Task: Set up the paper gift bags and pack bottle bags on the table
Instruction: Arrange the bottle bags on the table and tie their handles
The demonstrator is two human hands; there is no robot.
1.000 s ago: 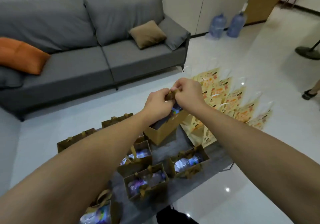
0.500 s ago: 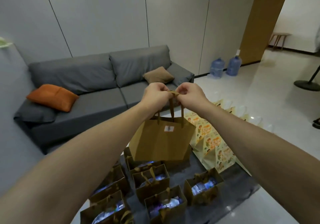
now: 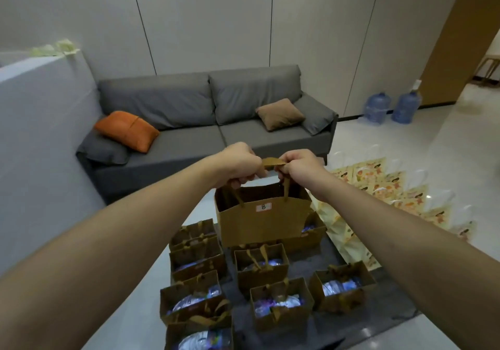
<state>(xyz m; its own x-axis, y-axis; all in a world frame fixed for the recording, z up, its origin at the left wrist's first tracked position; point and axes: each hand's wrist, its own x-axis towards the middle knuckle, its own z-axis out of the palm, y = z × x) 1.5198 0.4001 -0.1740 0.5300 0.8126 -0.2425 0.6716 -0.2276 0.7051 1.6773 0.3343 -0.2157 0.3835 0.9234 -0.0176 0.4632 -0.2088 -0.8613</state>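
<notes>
Brown kraft paper gift bag with white "8" label (image 3: pixel 263 220) now lifted higher than a second ago, hanging above the dark table (image 3: pixel 387 320). My left hand (image 3: pixel 238 164) and right hand (image 3: pixel 300 165) both pinch its handles; next, set it down among packed bags.

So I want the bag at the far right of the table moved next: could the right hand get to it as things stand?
Probably not yet: the right hand grips the handles of the lifted bag. Once freed, the way down to the rightmost bag looks open.
</notes>
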